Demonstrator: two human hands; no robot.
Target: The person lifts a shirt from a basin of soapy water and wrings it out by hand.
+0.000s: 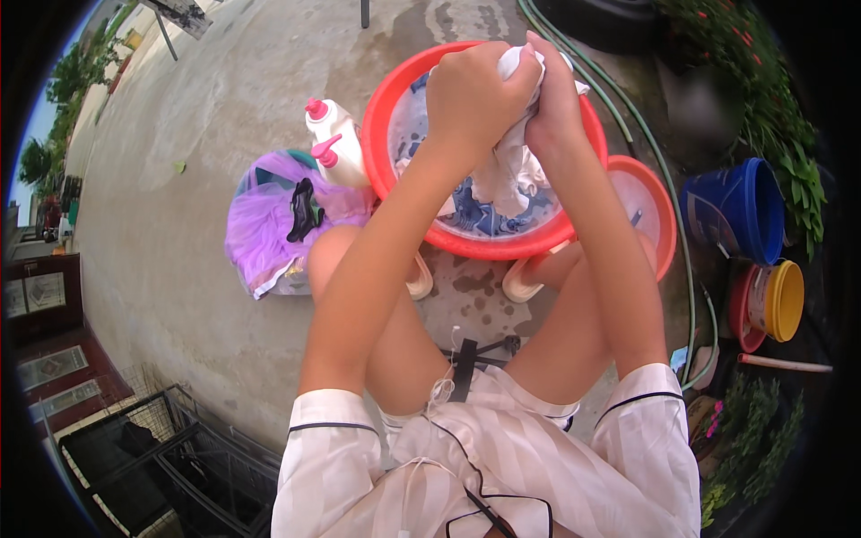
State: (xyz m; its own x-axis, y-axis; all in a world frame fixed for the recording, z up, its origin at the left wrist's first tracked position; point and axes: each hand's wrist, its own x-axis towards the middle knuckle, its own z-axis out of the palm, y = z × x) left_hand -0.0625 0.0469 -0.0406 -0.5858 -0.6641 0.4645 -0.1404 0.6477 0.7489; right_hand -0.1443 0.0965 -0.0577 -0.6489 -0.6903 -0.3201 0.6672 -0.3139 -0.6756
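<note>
Over a large red basin (498,247), both my hands are closed around a bunched white cloth (500,182). My left hand (473,97) is wrapped about it in a fist. Pressed against the cloth from the other side is my right hand (556,106). The cloth's lower end hangs down into the basin; some of it is hidden behind my fingers. Below lie wet blue fabric (475,213) and more white fabric (533,172) in cloudy, sudsy water. I cannot tell what kind of garment the white cloth is.
Left of the basin stand white bottles with pink tops (339,154) and a heap of purple sheer fabric (260,211). A smaller red basin (665,211) sits right, by a green hose (674,170), a blue bucket (717,211) and a yellow bucket (784,300).
</note>
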